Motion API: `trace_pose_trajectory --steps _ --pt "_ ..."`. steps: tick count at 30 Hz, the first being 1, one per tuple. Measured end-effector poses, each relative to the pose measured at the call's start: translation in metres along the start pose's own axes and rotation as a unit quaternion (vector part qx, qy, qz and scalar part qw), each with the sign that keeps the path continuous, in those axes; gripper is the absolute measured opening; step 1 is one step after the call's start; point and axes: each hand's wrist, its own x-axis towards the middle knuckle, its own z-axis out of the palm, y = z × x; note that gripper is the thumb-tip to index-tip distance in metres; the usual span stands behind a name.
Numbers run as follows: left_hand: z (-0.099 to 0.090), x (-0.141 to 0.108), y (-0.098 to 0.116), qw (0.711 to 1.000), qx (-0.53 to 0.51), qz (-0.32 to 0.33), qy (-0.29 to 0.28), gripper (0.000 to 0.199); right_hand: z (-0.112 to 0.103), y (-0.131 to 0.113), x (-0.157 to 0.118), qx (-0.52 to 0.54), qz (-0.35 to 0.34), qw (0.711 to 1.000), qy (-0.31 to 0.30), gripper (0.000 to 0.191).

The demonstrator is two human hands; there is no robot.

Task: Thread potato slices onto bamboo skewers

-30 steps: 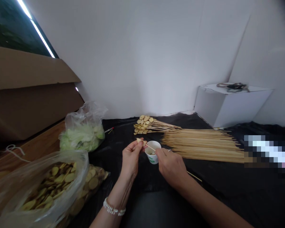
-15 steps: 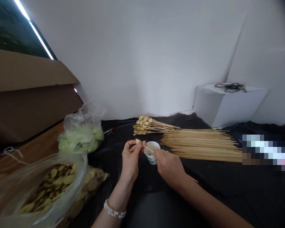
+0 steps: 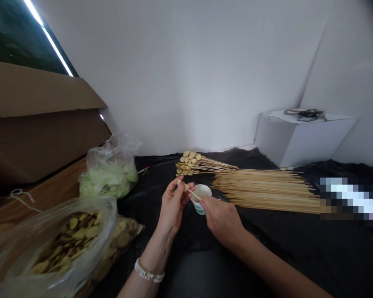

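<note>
Between its thumb and fingers, my left hand (image 3: 173, 200) pinches a pale potato slice (image 3: 180, 184) edge-on. My right hand (image 3: 220, 215) is closed round a thin wooden skewer (image 3: 195, 195), whose tip end reaches the slice; the fingers hide how far it passes through. Just behind and below the skewer stands a white paper cup (image 3: 202, 191) with a green mark, upright between the hands. Beyond them lie finished-looking skewers with potato slices (image 3: 188, 161) on their left ends. A wide row of bare skewers (image 3: 264, 190) is spread to the right.
At left are an open plastic bag of potato slices (image 3: 112, 215), a second bag of slices (image 3: 124, 238) beside it, and a bag of cut pale-green vegetable (image 3: 108, 180). A pen (image 3: 144, 169) lies on the black sheet (image 3: 161, 163). A cardboard box (image 3: 43, 140) and white box (image 3: 301, 140) stand behind.
My left hand's fingers have shifted on the potato slice and spread a little. The right hand keeps its hold on the skewer. The whole view has moved slightly.
</note>
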Motion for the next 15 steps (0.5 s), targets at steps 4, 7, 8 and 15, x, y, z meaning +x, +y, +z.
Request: trace_pose_trajectory --steps 4,7,8,15 --pt "0.0022 -0.0018 0.0000 0.999 -0.005 -0.009 -0.036 0.034 0.0008 -0.0017 -0.0002 0.006 -0.002 1.000 -0.003 0.026" --pt "0.0006 0.0008 -0.0008 1.000 -0.018 0.005 -0.012 0.035 -0.0010 -0.0042 -0.0005 0.010 0.001 0.999 -0.030 0.029" --pt "-0.0002 0.0021 -0.0014 1.000 -0.021 0.011 -0.005 0.035 -0.0015 -0.0052 -0.0008 0.010 0.002 0.999 -0.043 0.028" --pt "-0.0022 0.0047 -0.0083 0.999 -0.028 0.021 0.006 0.034 -0.0023 -0.0083 -0.0026 -0.001 -0.001 0.998 -0.066 0.022"
